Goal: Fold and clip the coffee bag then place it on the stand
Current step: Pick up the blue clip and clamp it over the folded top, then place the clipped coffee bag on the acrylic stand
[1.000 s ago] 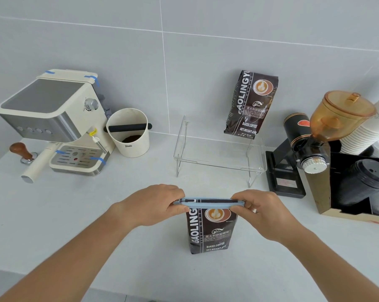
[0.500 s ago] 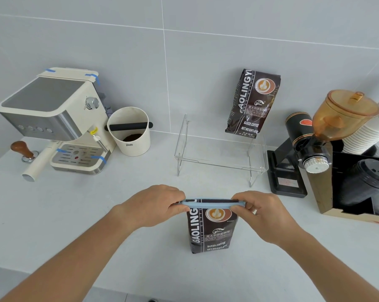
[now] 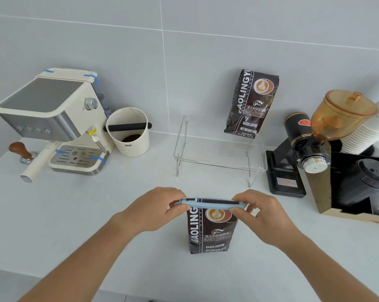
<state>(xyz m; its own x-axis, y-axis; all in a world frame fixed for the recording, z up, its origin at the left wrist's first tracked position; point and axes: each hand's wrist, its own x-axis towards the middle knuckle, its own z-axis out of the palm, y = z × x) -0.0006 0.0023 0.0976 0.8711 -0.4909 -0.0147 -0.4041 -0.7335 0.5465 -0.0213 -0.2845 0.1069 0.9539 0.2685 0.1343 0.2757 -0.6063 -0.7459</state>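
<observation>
A dark brown coffee bag [image 3: 210, 233] stands upright on the white counter near the front. A light blue clip [image 3: 212, 203] lies across its folded top. My left hand [image 3: 155, 208] pinches the clip's left end and my right hand [image 3: 262, 214] pinches its right end. Behind them stands a clear acrylic stand [image 3: 219, 158]. A second, identical coffee bag [image 3: 251, 103] leans on the wall at the stand's back right.
An espresso machine [image 3: 51, 118] with a tamper [image 3: 21, 151] sits at the left, a white knock box [image 3: 128, 131] beside it. A coffee grinder [image 3: 314, 136] and a box of cups and lids [image 3: 362, 171] stand at the right.
Both hands stay on the clip's ends over the bag's top. The bag and hands have hardly moved; only the camera view shifted slightly.
</observation>
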